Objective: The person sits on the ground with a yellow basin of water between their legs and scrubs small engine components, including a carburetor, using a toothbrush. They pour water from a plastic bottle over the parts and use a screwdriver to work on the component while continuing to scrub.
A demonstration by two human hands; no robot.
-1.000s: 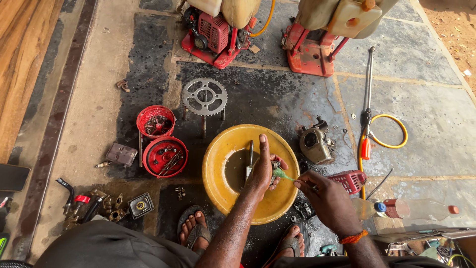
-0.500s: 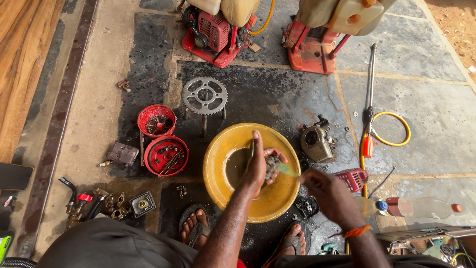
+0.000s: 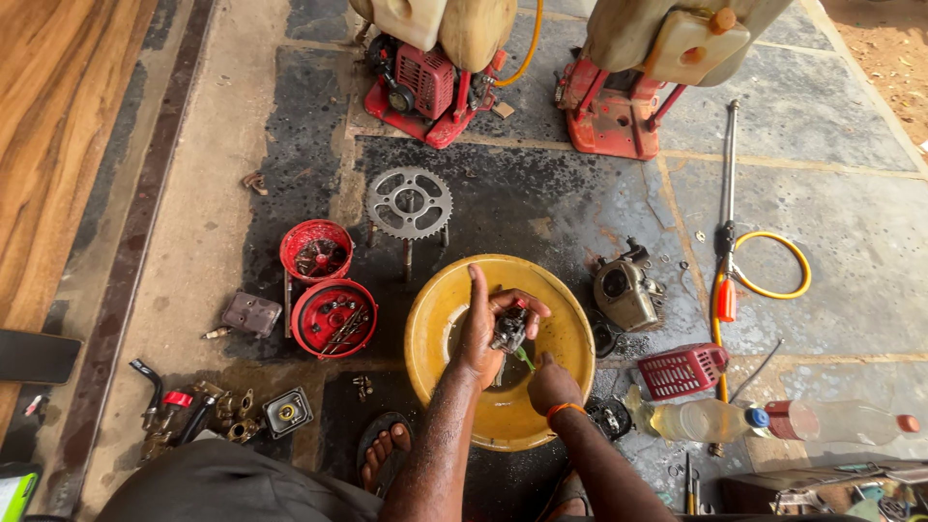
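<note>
My left hand (image 3: pixel 486 327) holds a small dark metal engine part (image 3: pixel 508 331) over the yellow basin (image 3: pixel 440 319), index finger stretched up. My right hand (image 3: pixel 553 383) is just below and right of it, closed on a small green-handled brush (image 3: pixel 523 358) that touches the part's underside. Dark liquid lies in the basin's bottom. My sandalled foot (image 3: pixel 379 454) rests at the basin's near-left edge.
Two red round covers (image 3: pixel 332 317) and a sprocket (image 3: pixel 409 203) on legs lie left of the basin. An engine block (image 3: pixel 626 293), red plastic grille (image 3: pixel 682 369), two plastic bottles (image 3: pixel 701 420) and a spray lance (image 3: pixel 726 213) sit right. Two red sprayer machines (image 3: pixel 425 82) stand behind.
My right hand has moved left and closer to me, under the left hand. The left hand has turned the part and raised its index finger.
</note>
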